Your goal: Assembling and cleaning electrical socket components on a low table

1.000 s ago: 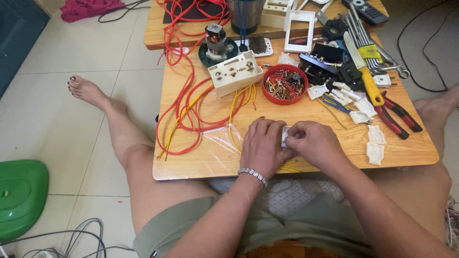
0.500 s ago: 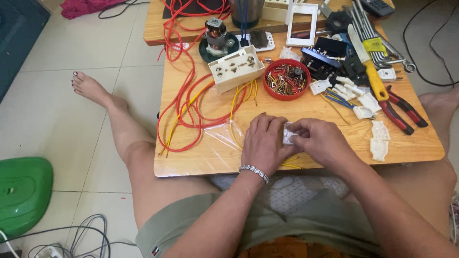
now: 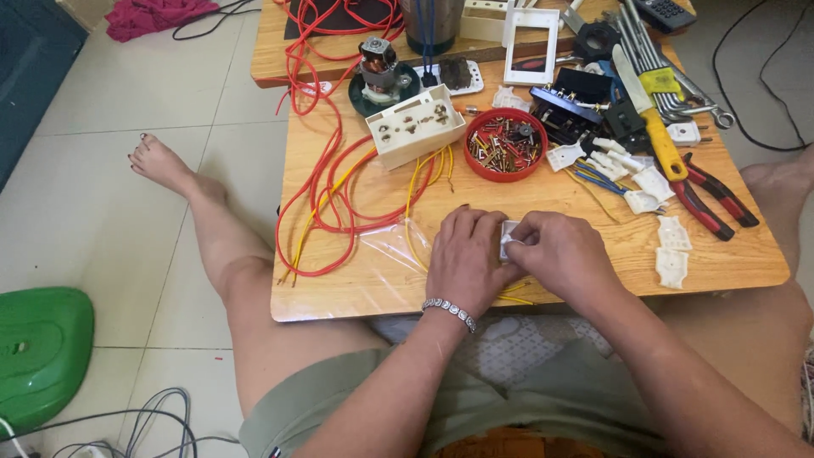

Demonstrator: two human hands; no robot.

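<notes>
Pretty cramped setup here. The low wooden table (image 3: 373, 280) sits right over the person's lap, and both hands work close to its near edge, with only a thin strip of bare wood between the knuckles and the drop-off. Best open room is the bare patch of wood to the right of the hands, toward the near right corner. To the left of the hands it's a tangle of red wires (image 3: 326, 182), with a crumpled clear plastic bag (image 3: 394, 242) just beside the left hand. The far half of the table is packed solid.

Counting what I can: one red round dish of screws (image 3: 506, 144), one cream socket block (image 3: 415, 127) just left of it, one small motor (image 3: 380, 68) behind that, one yellow-handled knife (image 3: 653, 127), one pair of red-handled pliers (image 3: 712, 195), and two flat white plastic plates (image 3: 672, 250) near the right edge. There's also a heap of small white parts (image 3: 619, 165) that I can't count properly.

The left hand (image 3: 465, 263) and right hand (image 3: 564, 254) are pressed up against each other, fingers curled in, both pinching one small white plastic piece (image 3: 509, 236) between them. Only a little squarish corner of it shows, pale and plain; the rest is hidden by fingers. It's held just above the tabletop, in the middle of the near side. A couple of yellow wires (image 3: 517, 293) poke out underneath the hands.
</notes>
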